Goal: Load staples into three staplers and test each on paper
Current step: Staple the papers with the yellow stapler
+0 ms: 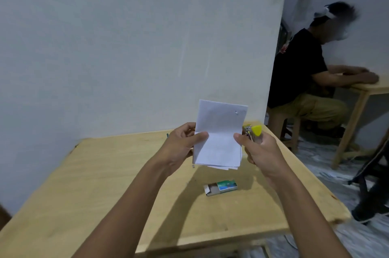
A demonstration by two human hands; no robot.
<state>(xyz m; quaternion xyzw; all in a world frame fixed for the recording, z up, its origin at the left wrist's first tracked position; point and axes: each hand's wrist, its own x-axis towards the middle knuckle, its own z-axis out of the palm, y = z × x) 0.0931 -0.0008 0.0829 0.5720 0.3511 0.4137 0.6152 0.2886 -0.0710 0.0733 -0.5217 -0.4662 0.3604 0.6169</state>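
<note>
I hold a folded stack of white paper [219, 133] upright above the wooden table [105, 184]. My left hand [182, 142] pinches its left edge. A staple shows near the paper's top right corner. My right hand [256, 148] grips a small yellow and metal stapler [252, 132] at the paper's right edge, thumb touching the sheet. An open box of staples [221, 186], green and white, lies on the table below the paper. No other stapler shows clearly; a small teal object [167, 135] peeks out behind my left hand.
A white wall stands right behind the table. To the right another person [305, 72] sits on a stool at a second wooden table [370, 87]. A dark chair or tripod leg [370, 173] stands on the patterned floor by my table's right edge.
</note>
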